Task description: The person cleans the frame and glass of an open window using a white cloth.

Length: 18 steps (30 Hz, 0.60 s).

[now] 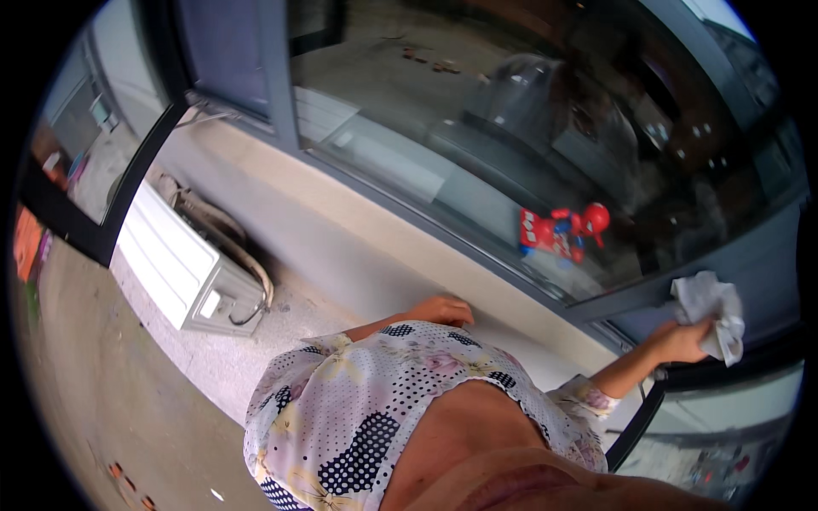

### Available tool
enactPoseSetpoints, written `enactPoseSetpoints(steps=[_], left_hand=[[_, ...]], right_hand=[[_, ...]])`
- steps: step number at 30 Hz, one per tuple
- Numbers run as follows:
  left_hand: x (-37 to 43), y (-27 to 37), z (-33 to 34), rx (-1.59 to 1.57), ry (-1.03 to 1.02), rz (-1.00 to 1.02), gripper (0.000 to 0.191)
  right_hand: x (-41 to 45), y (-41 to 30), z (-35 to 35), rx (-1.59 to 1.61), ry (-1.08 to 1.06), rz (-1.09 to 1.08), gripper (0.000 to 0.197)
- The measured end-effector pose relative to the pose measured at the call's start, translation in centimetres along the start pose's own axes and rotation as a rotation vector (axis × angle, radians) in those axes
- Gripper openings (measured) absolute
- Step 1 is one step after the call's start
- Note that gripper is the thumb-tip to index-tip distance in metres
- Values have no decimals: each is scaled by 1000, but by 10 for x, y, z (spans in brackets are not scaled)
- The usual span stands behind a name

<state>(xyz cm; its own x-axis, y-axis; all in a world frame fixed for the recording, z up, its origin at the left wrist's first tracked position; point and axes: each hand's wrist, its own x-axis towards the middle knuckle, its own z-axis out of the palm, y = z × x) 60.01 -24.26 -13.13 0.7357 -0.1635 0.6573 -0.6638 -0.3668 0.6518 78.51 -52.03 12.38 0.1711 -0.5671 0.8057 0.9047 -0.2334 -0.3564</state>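
My right hand grips a crumpled whitish cloth in front of the dark window frame at the right. Beside it runs the large fixed glass pane, which reflects the surroundings. A red and blue toy figure shows at the lower part of this glass, seemingly behind it. My left hand is low by the wall under the pale window sill, its fingers curled. The patterned blouse partly covers that hand, and I cannot tell whether it touches the wall or holds anything.
An outward-opened window sash stands at the left, with its metal stay at the hinge. Another opened sash is at the lower right. A white air-conditioner outdoor unit with a wrapped pipe sits on the ledge below.
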Motion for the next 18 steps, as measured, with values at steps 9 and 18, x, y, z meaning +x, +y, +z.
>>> enactPoseSetpoints(steps=[9, 18], left_hand=[[-86, -3, -66, 244, 241, -296, 16], [-103, 37, -151, 91, 967, -541, 74]], right_hand=[[-28, -109, 212, 79, -402, -462, 29], [-339, -184, 186, 644, -1874, 444, 38]])
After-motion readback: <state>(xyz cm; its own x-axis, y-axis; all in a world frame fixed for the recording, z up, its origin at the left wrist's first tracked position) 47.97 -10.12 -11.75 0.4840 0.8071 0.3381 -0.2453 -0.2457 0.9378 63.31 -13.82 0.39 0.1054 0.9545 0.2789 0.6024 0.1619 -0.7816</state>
